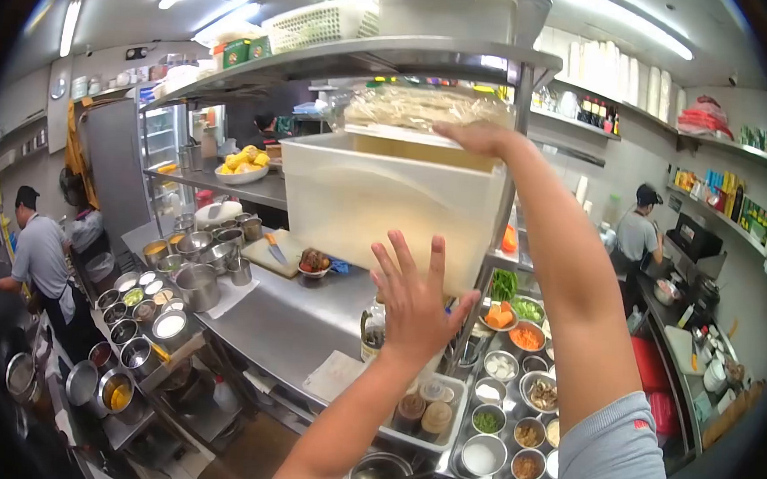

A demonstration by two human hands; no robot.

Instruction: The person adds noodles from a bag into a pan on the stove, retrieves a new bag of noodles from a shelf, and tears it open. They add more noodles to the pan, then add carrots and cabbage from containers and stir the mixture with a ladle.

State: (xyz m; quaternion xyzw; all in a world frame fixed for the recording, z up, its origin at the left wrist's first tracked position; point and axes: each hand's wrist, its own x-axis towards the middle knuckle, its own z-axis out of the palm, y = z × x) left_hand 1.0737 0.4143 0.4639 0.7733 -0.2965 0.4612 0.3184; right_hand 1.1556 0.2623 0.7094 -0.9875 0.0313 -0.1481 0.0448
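Observation:
A large white plastic bin [386,196] sits on the middle level of a steel shelf unit, directly ahead. Across its top is a white lid or tray [399,134], with a clear plastic-wrapped bundle [409,109] above it. Raised high, my right hand [477,138] lies flat with its fingers stretched over the right end of this lid; they seem to touch its edge. My left hand [416,307] is open, fingers spread, against or just in front of the bin's lower front wall. Whether the palm touches the bin I cannot tell.
Below is a steel counter [300,309] with a knife [276,250] on a cutting board. Several small bowls of chopped ingredients [527,338] stand at right. Steel pots [196,285] crowd the left. One person [41,245] works at left, another [639,229] at right.

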